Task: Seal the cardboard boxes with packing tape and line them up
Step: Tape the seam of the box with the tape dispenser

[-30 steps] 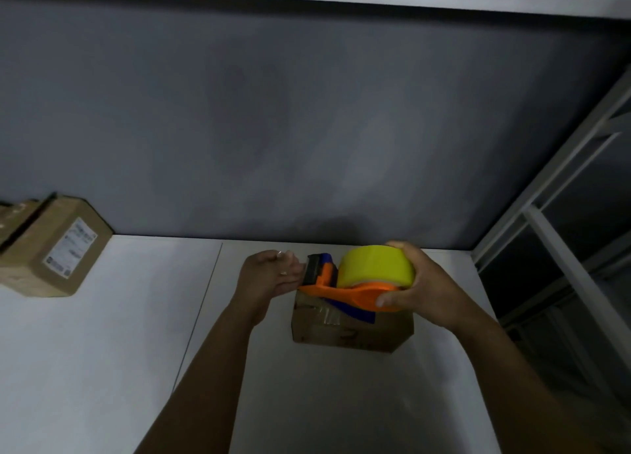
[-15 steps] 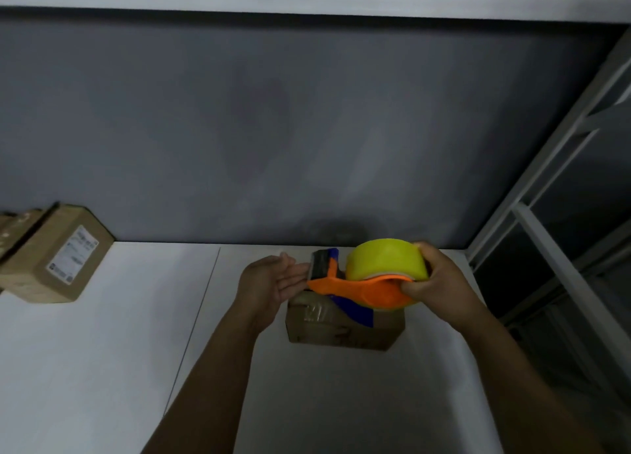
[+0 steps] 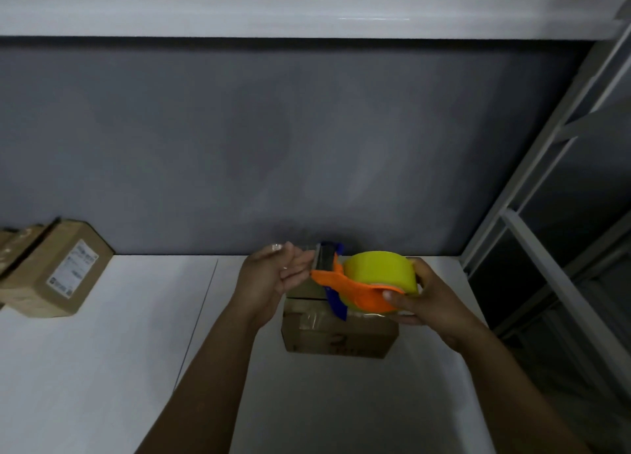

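Tape dispenser gripped in R hand over 1 box; L hand, fingers straight, held at cutter end. 2nd box far L.

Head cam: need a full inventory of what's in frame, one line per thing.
tape dispenser: one, orange with blue parts, held above the centre box
tape roll: one, yellow, mounted on the dispenser
centre box: one, brown cardboard, on the table below the dispenser, clear tape on top
labelled box: one, brown with white label, far left of the table
edge box: at least one, brown, left of the labelled box, cut off by the frame
table: one, white, seam line left of centre
wall: grey, behind the table
rack: one, pale metal frame, right side
left hand: fingers straight, at the dispenser's cutter end
right hand: grips the dispenser at the roll
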### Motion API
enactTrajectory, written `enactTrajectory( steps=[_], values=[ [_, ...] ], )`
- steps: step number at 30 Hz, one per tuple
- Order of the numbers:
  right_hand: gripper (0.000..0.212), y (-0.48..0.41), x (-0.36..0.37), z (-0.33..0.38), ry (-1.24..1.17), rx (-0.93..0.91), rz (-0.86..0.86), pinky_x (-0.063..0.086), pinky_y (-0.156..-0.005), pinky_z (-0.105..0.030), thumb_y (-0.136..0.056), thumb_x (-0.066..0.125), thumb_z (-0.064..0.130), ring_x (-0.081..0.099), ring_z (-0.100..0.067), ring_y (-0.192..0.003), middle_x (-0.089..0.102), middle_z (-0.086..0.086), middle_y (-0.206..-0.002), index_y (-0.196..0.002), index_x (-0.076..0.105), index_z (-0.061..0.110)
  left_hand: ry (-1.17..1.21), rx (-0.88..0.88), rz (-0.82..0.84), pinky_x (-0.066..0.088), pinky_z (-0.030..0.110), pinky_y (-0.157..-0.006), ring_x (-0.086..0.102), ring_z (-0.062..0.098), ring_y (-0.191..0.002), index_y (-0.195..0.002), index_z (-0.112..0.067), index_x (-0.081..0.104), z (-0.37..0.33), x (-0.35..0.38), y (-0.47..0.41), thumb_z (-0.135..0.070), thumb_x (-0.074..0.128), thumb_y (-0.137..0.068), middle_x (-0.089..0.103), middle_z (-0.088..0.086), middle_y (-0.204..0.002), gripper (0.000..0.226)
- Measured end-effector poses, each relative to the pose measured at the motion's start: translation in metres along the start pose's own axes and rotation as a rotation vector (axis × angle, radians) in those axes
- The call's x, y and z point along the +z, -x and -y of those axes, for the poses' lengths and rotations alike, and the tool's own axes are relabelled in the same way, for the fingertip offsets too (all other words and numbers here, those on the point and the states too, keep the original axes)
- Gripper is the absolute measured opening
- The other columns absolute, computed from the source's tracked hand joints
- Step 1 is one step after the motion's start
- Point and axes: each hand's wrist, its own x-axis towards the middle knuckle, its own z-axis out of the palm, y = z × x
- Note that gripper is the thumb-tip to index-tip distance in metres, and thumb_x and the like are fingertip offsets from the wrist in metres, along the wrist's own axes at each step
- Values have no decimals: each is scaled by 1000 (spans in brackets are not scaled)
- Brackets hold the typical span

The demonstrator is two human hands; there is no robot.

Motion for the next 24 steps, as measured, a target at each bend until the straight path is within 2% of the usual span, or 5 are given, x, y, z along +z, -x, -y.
enactTrajectory(
  steps=[4,9,12,20,24],
  values=[
    [65,-4,-3,-11,-549,44,99,55,-85,-49,-63,74,-4,56,-36,-114,52,-15,-132,-122,52,12,-87,79,101,58,29,-75,70,23,-93,-87,-2,59,-17,12,5,-13,44,-99,74,12,-93,21],
    [59,-4,4,-10,-1055,128,-19,55,-79,-44,-55,80,33,60,-34,-104,61,-15,-119,-104,62,6,-208,155,272,57,30,-75,71,21,-86,-82,-2,56,-30,14,4,-8,46,-95,74,11,-88,17],
    [31,-9,14,-2,-837,286,-34,58,-67,-39,-93,49,34,70,-27,-82,72,-15,-97,-102,66,9,-304,159,341,57,36,-83,70,24,-92,-83,-4,58,-30,11,3,-14,53,-87,74,11,-90,11],
    [31,-12,1,-1,-289,115,-135,56,-78,-42,-77,59,-9,68,-31,-85,72,-17,-94,-104,68,2,-876,248,112,47,7,-58,62,-6,-65,-77,-19,68,-33,-13,-5,-8,67,-85,68,-14,-68,14],
    [36,-14,-9,9,-23,9,-101,54,-87,-43,-72,67,-8,68,-23,-93,73,-8,-96,-96,68,18,-1001,137,48,45,19,-42,54,7,-39,-77,-16,67,-34,-26,-10,-19,68,-86,63,-2,-52,10]
  ],
)
